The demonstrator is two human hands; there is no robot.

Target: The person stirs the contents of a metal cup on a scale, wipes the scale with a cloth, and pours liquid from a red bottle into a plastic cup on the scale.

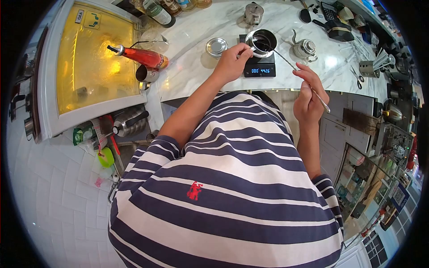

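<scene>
A round metal pitcher (274, 37) with dark liquid inside stands on a black digital scale (268, 71) with lit blue-white digits. My left hand (231, 62) is closed, thumb and fingers pinched at the pitcher's left rim; whether a handle is between them is hidden. A long twisted bar spoon (284, 59) slants into the pitcher. Its shaft runs through my right hand (309, 94), which is closed around it, the far end sticking out below the palm. Left of the pitcher sits a glass jar with a metal lid (216, 46); to the right is a small metal teapot (305, 49).
A moka pot (254, 14) stands behind the pitcher. On the left are a red bottle with a pourer (145, 57) and a metal cup (146, 73) beside a yellow-lit panel (96, 62). Scissors (358, 77) and a utensil holder (369, 69) lie to the right.
</scene>
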